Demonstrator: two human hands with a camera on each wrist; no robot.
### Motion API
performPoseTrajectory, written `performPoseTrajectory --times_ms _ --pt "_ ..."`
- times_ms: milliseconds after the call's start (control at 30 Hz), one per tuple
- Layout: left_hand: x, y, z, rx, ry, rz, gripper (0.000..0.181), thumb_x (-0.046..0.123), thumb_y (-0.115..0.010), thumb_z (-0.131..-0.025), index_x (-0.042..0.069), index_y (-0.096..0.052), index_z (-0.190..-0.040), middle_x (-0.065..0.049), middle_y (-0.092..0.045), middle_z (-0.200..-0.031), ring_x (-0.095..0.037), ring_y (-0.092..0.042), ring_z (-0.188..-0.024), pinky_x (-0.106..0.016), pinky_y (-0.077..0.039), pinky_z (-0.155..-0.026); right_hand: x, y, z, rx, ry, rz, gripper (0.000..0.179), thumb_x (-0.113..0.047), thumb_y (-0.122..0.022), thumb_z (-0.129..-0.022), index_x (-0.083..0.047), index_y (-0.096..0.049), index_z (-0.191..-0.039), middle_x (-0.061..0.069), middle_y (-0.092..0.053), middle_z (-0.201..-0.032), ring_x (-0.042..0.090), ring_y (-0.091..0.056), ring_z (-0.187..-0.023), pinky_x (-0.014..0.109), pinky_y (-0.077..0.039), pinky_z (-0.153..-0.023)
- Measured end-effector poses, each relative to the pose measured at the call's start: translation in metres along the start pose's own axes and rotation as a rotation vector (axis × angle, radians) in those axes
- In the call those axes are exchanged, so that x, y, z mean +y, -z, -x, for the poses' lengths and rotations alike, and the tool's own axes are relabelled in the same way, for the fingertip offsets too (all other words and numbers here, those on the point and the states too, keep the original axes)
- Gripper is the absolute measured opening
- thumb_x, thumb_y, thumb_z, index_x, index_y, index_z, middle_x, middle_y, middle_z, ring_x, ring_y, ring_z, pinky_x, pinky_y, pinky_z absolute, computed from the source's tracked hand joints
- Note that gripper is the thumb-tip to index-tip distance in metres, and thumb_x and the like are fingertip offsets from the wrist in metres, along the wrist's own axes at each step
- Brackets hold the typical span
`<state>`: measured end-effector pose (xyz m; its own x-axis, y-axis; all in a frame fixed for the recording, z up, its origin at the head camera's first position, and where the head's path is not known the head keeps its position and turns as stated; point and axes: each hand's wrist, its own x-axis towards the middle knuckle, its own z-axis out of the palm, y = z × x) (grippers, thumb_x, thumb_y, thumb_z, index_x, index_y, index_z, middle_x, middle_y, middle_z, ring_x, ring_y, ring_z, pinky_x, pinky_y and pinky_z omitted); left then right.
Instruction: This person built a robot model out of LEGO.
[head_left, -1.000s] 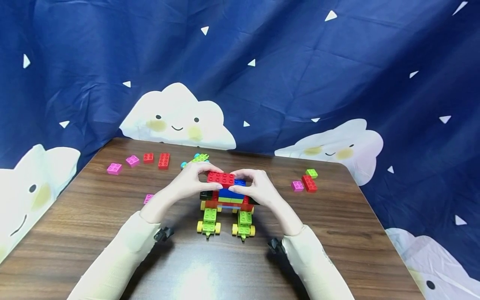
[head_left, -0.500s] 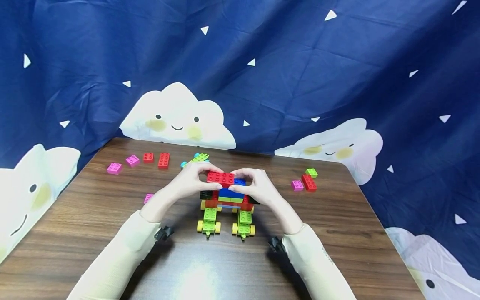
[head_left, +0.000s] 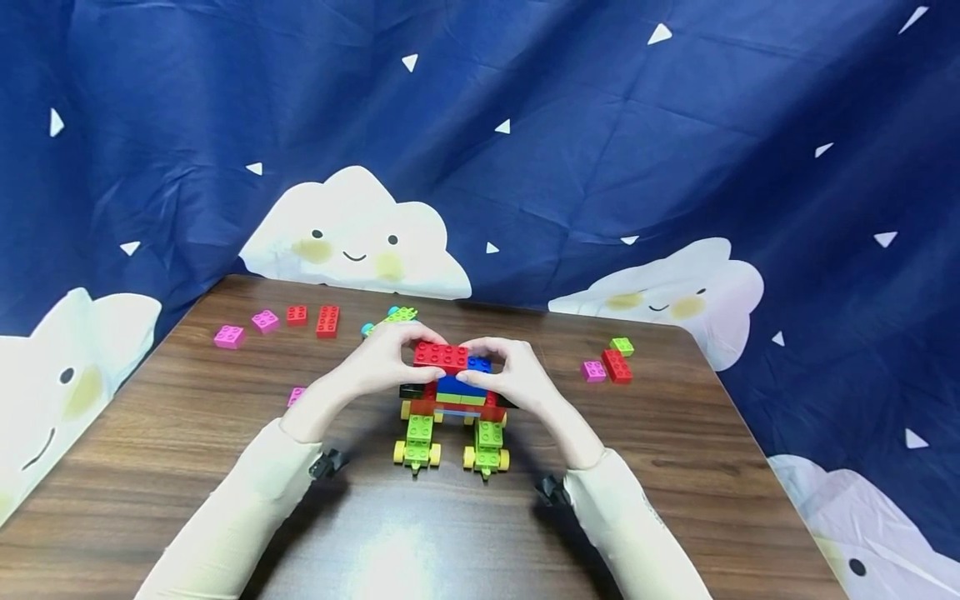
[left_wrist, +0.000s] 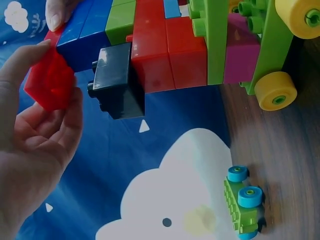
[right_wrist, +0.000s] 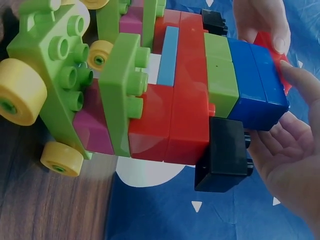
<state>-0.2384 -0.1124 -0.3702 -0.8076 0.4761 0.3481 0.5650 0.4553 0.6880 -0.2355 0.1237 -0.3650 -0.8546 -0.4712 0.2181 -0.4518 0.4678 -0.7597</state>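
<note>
A red brick [head_left: 441, 357] with studs up sits on top of a tall block model, overhanging the blue bricks [head_left: 459, 387] on the left. My left hand [head_left: 386, 358] grips its left end, thumb on the near side and fingers behind. At its right end, my right hand [head_left: 516, 375] pinches it the same way, beside the blue bricks. Below are lime bricks [right_wrist: 221, 75], red bricks [right_wrist: 190, 95] and black bricks [left_wrist: 114, 75] jutting out at both sides. The model stands on lime wheeled bases [head_left: 489, 435] with yellow wheels [left_wrist: 276, 91].
On the wooden table [head_left: 675, 500], pink bricks [head_left: 228, 337] and red bricks [head_left: 327, 322] lie at the back left. A lime car base [left_wrist: 240, 202] with blue wheels stands behind my left hand. At right lie a pink brick [head_left: 594, 372], red brick [head_left: 617, 367] and lime brick [head_left: 622, 346].
</note>
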Motion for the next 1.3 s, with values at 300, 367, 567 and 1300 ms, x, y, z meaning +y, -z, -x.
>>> performPoseTrajectory --times_ms 300,367,567,1300 --pt "0.004 -0.002 0.000 0.013 -0.021 -0.021 0.041 0.022 -0.084 -0.077 0.010 -0.070 -0.113 -0.001 -0.072 -0.108 -0.016 -0.061 -0.097 -0.038 -0.054 -0.085 -0.001 0.002 0.002 -0.006 0.041 0.004 0.041 -0.021 -0.078 -0.083 -0.006 -0.068 -0.119 0.010 -0.072 -0.112 0.022 -0.066 -0.105 0.040 -0.052 -0.096" --pt "0.006 -0.003 -0.001 0.011 -0.022 -0.029 0.041 0.024 -0.084 -0.077 0.011 -0.070 -0.114 -0.001 -0.072 -0.108 -0.016 -0.061 -0.096 -0.035 -0.053 -0.083 -0.001 0.002 0.002 -0.003 0.050 -0.001 0.042 -0.020 -0.079 -0.082 -0.005 -0.067 -0.120 0.010 -0.072 -0.113 0.022 -0.066 -0.105 0.040 -0.052 -0.097" --pt "0.009 -0.006 -0.003 0.015 -0.031 -0.030 0.039 0.022 -0.084 -0.077 0.009 -0.072 -0.111 -0.003 -0.073 -0.104 -0.016 -0.062 -0.091 -0.030 -0.054 -0.078 -0.003 0.007 0.006 0.016 0.075 -0.030 0.041 -0.016 -0.079 -0.082 -0.003 -0.066 -0.119 0.011 -0.072 -0.113 0.023 -0.067 -0.107 0.041 -0.051 -0.099" --pt "0.007 -0.010 -0.003 0.023 0.057 0.053 0.039 0.024 -0.083 -0.078 0.011 -0.072 -0.113 -0.002 -0.073 -0.110 -0.018 -0.063 -0.102 -0.035 -0.054 -0.087 0.061 0.105 0.035 0.435 -0.003 0.112 0.032 -0.014 -0.077 -0.084 0.003 -0.070 -0.111 0.023 -0.072 -0.103 -0.010 -0.062 -0.082 0.010 -0.049 -0.072"
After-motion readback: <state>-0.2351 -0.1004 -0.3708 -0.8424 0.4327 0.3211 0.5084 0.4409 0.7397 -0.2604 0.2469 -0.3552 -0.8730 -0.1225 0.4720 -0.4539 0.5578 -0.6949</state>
